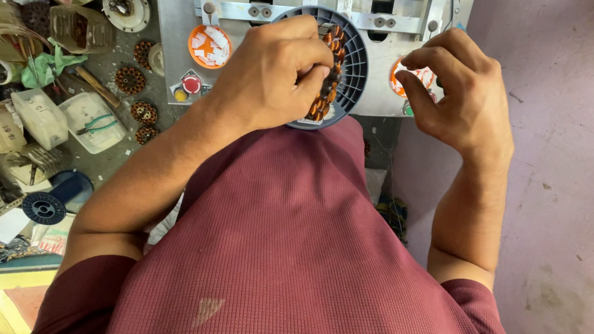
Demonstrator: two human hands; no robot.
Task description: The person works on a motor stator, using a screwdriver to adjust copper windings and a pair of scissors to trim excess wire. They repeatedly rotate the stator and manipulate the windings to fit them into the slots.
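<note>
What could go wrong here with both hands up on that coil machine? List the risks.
1. The left hand pinches the copper-wound core inside the round blue guard; fingers could get caught if that part turns.
2. The right hand rests by the orange dish of small pieces; a nudge might spill them.
3. Loose wound cores lie near the bench's crowded edge and may get knocked off.

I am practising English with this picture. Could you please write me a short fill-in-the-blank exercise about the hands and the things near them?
1. The left hand grips a copper-wound part on a round ____ holder.
2. The right hand is near an ____ disc.
3. The person's shirt is ____.

Missing words: blue; orange; maroon
</note>
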